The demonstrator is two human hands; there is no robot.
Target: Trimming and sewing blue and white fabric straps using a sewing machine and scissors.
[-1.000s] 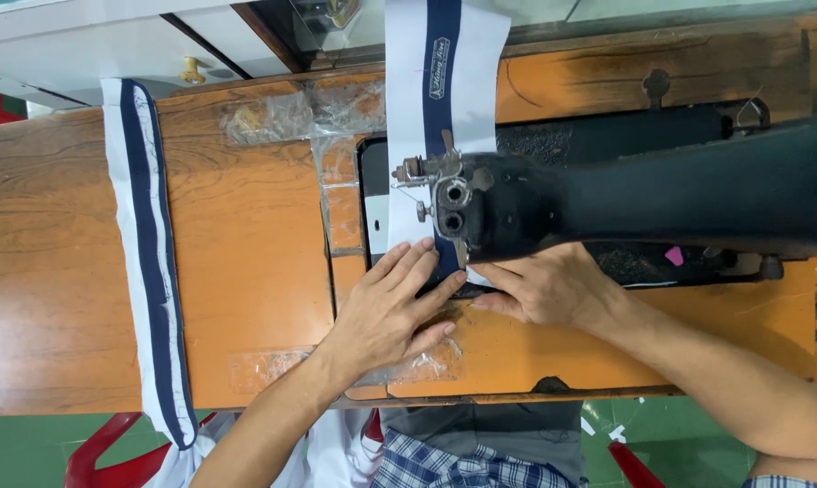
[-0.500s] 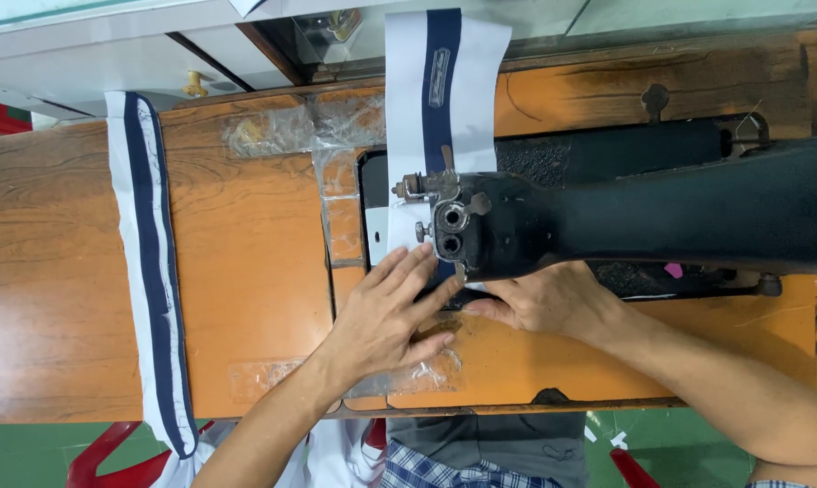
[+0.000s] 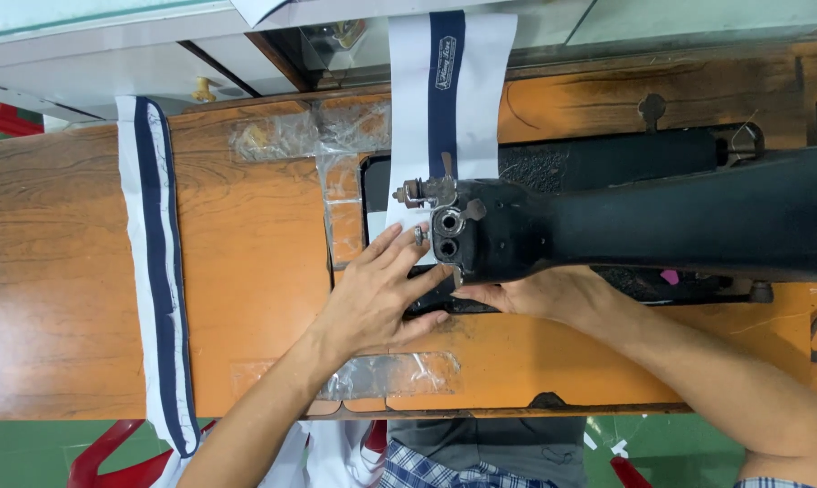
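Observation:
A black sewing machine lies across the right half of an orange wooden table. A white fabric strip with a navy stripe runs under its needle head and off the far edge. My left hand lies flat with fingers spread on the fabric just left of the needle. My right hand presses the fabric at the front of the machine head, its fingertips partly hidden under the head.
Another white and navy striped strip drapes over the table at the left, from back edge to front. Clear tape patches cover parts of the tabletop. A red chair shows below the front edge.
The striped fabric has fed farther away past the needle toward the back edge. Both hands have stayed close to the needle, pushing slightly forward.

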